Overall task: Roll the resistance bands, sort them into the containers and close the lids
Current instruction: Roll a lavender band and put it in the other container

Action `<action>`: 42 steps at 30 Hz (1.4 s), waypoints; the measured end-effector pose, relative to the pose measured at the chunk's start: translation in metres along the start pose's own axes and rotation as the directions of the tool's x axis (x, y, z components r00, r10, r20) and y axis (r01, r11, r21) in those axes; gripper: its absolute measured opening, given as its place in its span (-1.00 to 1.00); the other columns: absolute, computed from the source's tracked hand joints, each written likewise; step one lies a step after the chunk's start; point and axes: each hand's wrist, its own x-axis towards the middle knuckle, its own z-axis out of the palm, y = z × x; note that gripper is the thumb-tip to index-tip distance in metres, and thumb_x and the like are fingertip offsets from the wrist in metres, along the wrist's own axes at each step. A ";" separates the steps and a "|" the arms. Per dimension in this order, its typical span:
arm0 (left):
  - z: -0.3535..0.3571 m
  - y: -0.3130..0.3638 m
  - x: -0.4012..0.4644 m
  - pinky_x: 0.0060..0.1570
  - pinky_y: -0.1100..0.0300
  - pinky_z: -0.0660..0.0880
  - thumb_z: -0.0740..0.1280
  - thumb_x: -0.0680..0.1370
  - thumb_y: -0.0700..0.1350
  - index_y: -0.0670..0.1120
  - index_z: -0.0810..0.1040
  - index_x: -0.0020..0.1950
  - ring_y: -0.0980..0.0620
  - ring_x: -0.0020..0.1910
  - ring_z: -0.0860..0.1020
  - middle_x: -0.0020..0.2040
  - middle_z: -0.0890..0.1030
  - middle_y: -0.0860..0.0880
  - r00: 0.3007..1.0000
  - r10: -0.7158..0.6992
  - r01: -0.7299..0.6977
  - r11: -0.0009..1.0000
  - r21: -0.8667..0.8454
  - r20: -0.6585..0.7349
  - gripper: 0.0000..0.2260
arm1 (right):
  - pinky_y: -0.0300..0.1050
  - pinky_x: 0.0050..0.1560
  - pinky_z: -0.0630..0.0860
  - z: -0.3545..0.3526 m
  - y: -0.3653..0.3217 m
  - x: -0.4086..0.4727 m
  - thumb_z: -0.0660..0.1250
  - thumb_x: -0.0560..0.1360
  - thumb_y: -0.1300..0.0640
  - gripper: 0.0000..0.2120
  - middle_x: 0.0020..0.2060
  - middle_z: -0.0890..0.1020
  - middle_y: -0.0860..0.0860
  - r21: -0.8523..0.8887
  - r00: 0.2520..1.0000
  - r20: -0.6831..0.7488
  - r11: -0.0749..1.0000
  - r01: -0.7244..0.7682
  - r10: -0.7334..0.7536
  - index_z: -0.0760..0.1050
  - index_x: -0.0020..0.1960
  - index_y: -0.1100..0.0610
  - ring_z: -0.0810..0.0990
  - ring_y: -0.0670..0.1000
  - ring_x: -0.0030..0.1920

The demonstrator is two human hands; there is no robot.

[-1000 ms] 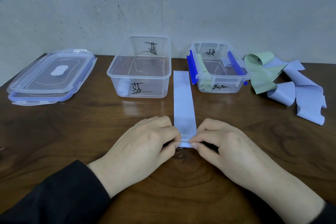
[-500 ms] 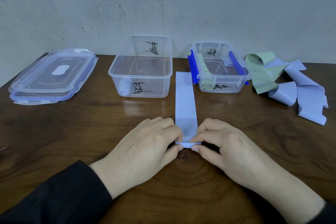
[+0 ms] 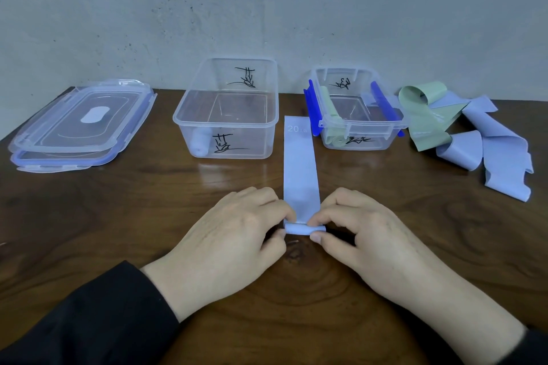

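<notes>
A lavender resistance band (image 3: 301, 166) marked "20 LB" lies flat at frame centre, its near end curled into a small roll. Left hand (image 3: 234, 234) and right hand (image 3: 367, 234) each pinch one roll end, keeping the edges aligned. The open containers (image 3: 225, 124) behind keep sorting close; stacked lids (image 3: 80, 124) wait at left.

Two clear containers (image 3: 225, 124) (image 3: 357, 124) stand open, two lids (image 3: 80, 124) stacked at left. One rolled band in each container, one blue band (image 3: 301, 169) being rolled, and perhaps four loose bands (image 3: 462, 139) piled right.
</notes>
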 end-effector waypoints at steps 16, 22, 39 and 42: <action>0.002 -0.001 0.002 -0.11 0.11 0.47 0.16 0.56 0.11 0.13 0.56 -0.02 0.12 -0.15 0.44 -0.15 0.43 0.20 1.000 0.009 -0.009 1.000 -0.003 0.002 -0.80 | -0.26 -0.02 0.47 -0.002 -0.001 0.000 0.37 0.52 -0.05 -0.91 -0.10 0.53 -0.25 0.014 1.000 -0.002 1.000 0.022 -0.022 0.61 0.01 -0.14 0.49 -0.14 0.03; 0.003 -0.001 0.003 -0.10 0.11 0.46 0.12 0.58 0.12 0.12 0.58 -0.02 0.13 -0.13 0.45 -0.14 0.44 0.19 1.000 -0.003 0.003 1.000 -0.011 -0.004 -0.75 | -0.26 -0.03 0.45 0.001 -0.002 0.000 0.37 0.53 -0.02 -0.91 -0.09 0.52 -0.23 -0.017 1.000 0.002 1.000 0.023 -0.023 0.61 0.02 -0.10 0.48 -0.14 0.01; 0.000 -0.002 0.002 -0.08 0.16 0.48 0.32 0.55 0.04 0.09 0.60 0.01 0.15 -0.10 0.46 -0.07 0.45 0.21 1.000 -0.011 0.010 0.999 -0.031 -0.024 -0.89 | -0.31 0.02 0.44 -0.002 -0.003 0.000 0.39 0.52 -0.04 -0.86 -0.03 0.53 -0.25 -0.024 1.000 0.009 1.000 -0.013 0.013 0.61 0.08 -0.11 0.48 -0.16 0.06; 0.000 -0.002 0.002 -0.03 0.16 0.48 0.33 0.54 0.09 0.11 0.59 0.09 0.16 -0.04 0.47 -0.03 0.47 0.22 0.999 -0.025 0.024 0.999 -0.027 -0.025 -0.82 | -0.28 0.04 0.45 -0.001 -0.002 0.001 0.35 0.54 -0.05 -0.84 -0.03 0.52 -0.26 -0.038 1.000 0.002 0.999 -0.007 0.007 0.62 0.10 -0.11 0.48 -0.17 0.06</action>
